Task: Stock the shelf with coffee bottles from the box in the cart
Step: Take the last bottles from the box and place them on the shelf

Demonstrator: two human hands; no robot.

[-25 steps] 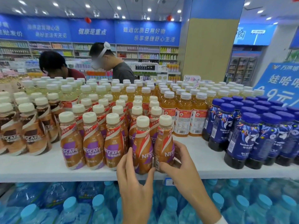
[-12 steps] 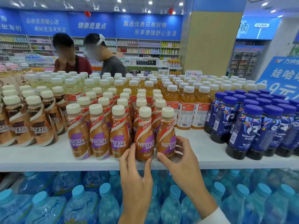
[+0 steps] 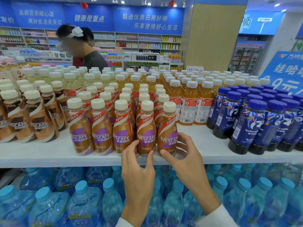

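1. Holding the base of the fourth coffee bottle (image 3: 146,128) in its row, the left hand (image 3: 137,171) sits just over the shelf's front edge. Its forearm rises straight from the bottom of the view. The thumb is on the bottle's right side and the curled fingers on its left, pinching it between them.
2. The right hand (image 3: 185,159) grips the fifth coffee bottle (image 3: 168,130). The thumb presses the front near the bottom and the fingers curl round the right side. A white sleeve (image 3: 218,217) covers the wrist.
3. Both bottles stand upright on the white shelf (image 3: 49,154), side by side and close to its front lip. They end a front row of purple-labelled bottles.
4. Bare shelf lies open to the right of the fifth bottle, between it and the dark blue bottles (image 3: 252,128). Orange drink bottles (image 3: 188,102) stand behind that gap. To the left the row is packed tight, with brown-labelled bottles (image 3: 37,118) further along.
5. The coffee bottles are waisted plastic with cream screw caps and glossy wrapped labels. The shelf is a flat, matt board with a squared edge. Beneath it sit pale blue water bottles (image 3: 82,202) in crinkled clear wrap.
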